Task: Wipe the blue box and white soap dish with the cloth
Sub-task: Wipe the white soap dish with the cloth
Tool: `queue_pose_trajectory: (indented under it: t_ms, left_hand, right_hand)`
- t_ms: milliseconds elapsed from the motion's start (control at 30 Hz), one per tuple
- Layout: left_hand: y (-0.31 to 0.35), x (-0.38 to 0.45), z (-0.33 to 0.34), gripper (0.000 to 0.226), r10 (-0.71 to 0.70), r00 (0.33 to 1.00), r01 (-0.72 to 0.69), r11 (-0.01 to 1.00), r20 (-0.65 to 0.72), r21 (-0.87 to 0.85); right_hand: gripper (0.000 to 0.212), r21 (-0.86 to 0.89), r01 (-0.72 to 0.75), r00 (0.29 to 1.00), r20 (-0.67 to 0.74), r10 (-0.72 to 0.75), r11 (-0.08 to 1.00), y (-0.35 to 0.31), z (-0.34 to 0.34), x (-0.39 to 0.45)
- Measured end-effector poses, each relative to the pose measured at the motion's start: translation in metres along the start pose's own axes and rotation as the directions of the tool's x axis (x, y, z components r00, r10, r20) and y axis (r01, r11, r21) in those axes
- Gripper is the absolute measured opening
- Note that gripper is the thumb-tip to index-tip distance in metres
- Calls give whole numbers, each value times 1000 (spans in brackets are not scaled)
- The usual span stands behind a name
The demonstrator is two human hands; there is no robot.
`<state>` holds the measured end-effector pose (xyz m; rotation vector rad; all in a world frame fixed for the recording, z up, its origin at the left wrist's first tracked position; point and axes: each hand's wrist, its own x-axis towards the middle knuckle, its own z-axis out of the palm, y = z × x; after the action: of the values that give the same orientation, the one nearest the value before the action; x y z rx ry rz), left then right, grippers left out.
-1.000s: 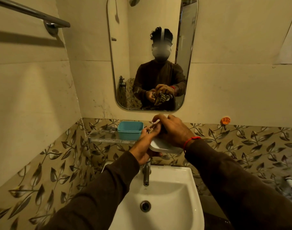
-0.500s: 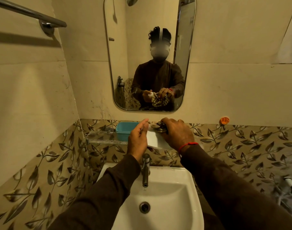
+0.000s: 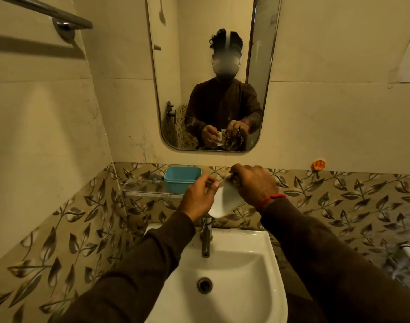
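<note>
My left hand (image 3: 198,198) pinches the left edge of the white soap dish (image 3: 225,201), which is tilted up above the tap. My right hand (image 3: 255,185) grips a patterned cloth (image 3: 234,179) bunched against the dish's upper edge; my fingers hide most of the cloth. The mirror shows the cloth pressed on the dish's far side. The blue box (image 3: 182,179) stands on the glass shelf (image 3: 145,191) to the left of my hands, untouched.
A white sink (image 3: 243,271) with a metal tap (image 3: 206,236) lies right below my hands. A mirror (image 3: 213,73) hangs on the wall above. A towel rail (image 3: 52,14) is at the upper left, an orange hook (image 3: 318,165) at the right.
The soap dish has been turned from nearly flat to tilted up on edge. My right hand with the cloth has shifted to its upper edge, my left hand to its left edge.
</note>
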<state>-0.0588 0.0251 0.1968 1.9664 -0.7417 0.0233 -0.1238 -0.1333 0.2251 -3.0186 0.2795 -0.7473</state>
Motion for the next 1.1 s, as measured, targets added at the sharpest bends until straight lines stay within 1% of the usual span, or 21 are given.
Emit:
queue_pose_trajectory:
  t_ms: [67,100,133,200,300,367,467,533,600,667,700,767,800,833,867,900,933,967,1000,1033,1100]
  left_hand:
    - [2,1,0,26,68,992,-75,995,103,70]
    - [3,1,1,27,98,989,-108,990,107,91]
    - [3,1,1,26,126,989,-134,986,79,104]
    - [4,0,2,25,172,985,-170,979,-13,117]
    - [5,1,0,29,193,967,-166,973,-167,162]
    - [6,1,1,33,191,951,-155,975,-242,160]
    - [8,0,1,33,152,925,-159,987,-349,7]
    - [8,4,1,31,109,898,-152,986,-427,-67]
    - [9,3,9,29,64,872,-136,984,-485,-115]
    - [13,-1,21,30,-56,876,-85,960,-479,-267]
    - [14,-2,27,32,-125,890,-49,930,-438,-365]
    - [10,-3,36,30,-227,923,39,858,-310,-512]
    - [7,-2,35,27,-240,941,87,854,-239,-513]
    - [5,1,31,25,-223,959,123,885,-177,-449]
    - [3,4,26,23,-175,975,122,936,-134,-331]
    - [1,7,20,21,-95,989,72,978,-113,-195]
    - [-2,9,15,18,12,994,-21,997,-110,-78]
    - [-5,11,9,16,124,985,-124,992,-120,7]
    - [-6,12,5,17,212,968,-205,977,-137,61]
    - [-6,12,1,19,271,950,-258,961,-158,95]
    - [-4,15,-4,29,337,918,-310,938,-208,154]
  right_hand:
    - [47,-56,120,993,8,-120,991,-6,3,-1]
    - [47,-59,148,989,-4,-149,987,-8,3,-1]
    - [45,-31,148,989,-25,-149,989,-9,3,-1]
    - [38,138,76,994,-87,-64,988,-12,1,-2]
    - [29,440,-54,986,-119,118,896,-24,5,-7]
    - [26,560,-153,969,-75,233,814,-30,8,-7]
    - [21,686,-291,932,45,360,667,-34,9,-5]
    - [23,745,-348,911,125,393,569,-39,11,-5]
    - [27,757,-375,902,166,399,535,-45,11,-3]
    - [25,721,-391,903,178,392,572,-48,10,1]
    - [25,677,-384,911,166,377,628,-48,9,2]
    - [24,525,-322,943,108,314,788,-43,7,2]
    - [25,414,-264,964,70,258,871,-39,6,1]
    - [28,277,-189,982,46,183,942,-35,5,0]
    - [32,142,-112,993,49,106,984,-32,5,-2]
    - [37,49,-49,996,71,45,998,-29,5,-2]
    - [41,24,-18,996,93,15,1000,-28,5,-1]
    - [42,59,-15,995,102,9,998,-28,5,-1]
    - [40,142,-36,995,96,23,989,-29,4,1]
    - [36,250,-65,996,82,46,966,-30,3,2]
    - [27,430,-117,993,63,100,895,-36,1,2]
